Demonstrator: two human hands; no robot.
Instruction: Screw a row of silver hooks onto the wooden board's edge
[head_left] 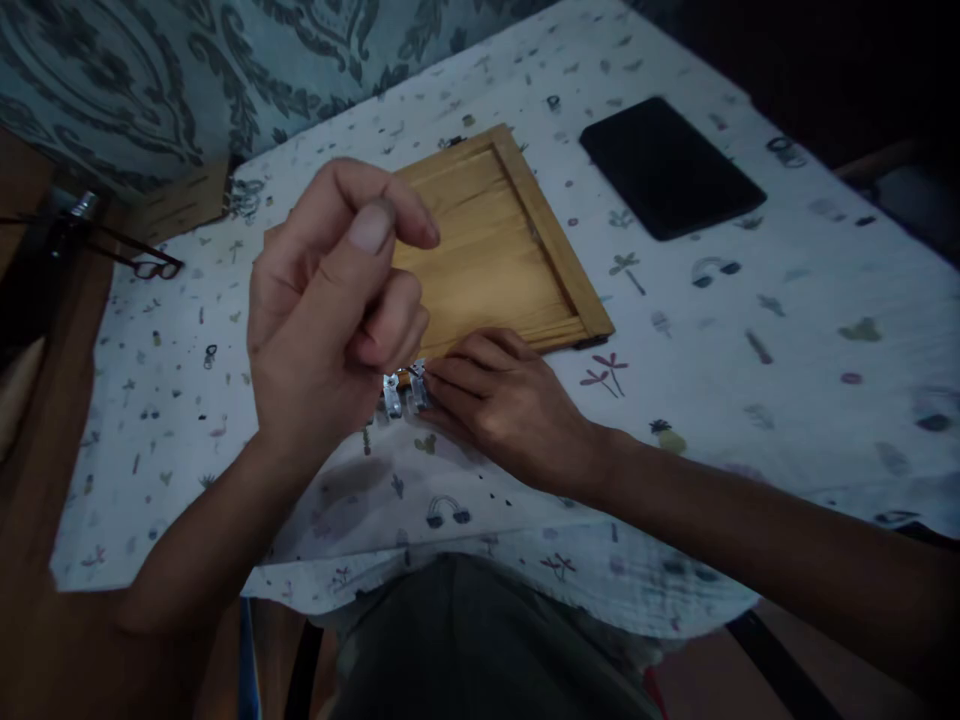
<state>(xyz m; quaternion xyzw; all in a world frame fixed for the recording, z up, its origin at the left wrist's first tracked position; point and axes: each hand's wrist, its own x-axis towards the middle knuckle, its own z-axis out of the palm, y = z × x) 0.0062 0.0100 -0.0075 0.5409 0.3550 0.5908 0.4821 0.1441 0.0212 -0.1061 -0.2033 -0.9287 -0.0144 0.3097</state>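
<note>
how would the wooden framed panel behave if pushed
The wooden framed panel would probably stay stiff, given its raised wooden border. Broad and flat, it seems unlikely to roll. The patterned cloth beneath might bunch.

Yellow-brown rectangular wooden panel (484, 240) lies on white printed cloth (720, 400), silver metal fittings (418, 391) before it, black rectangular slab (670, 170) rightward.
</note>
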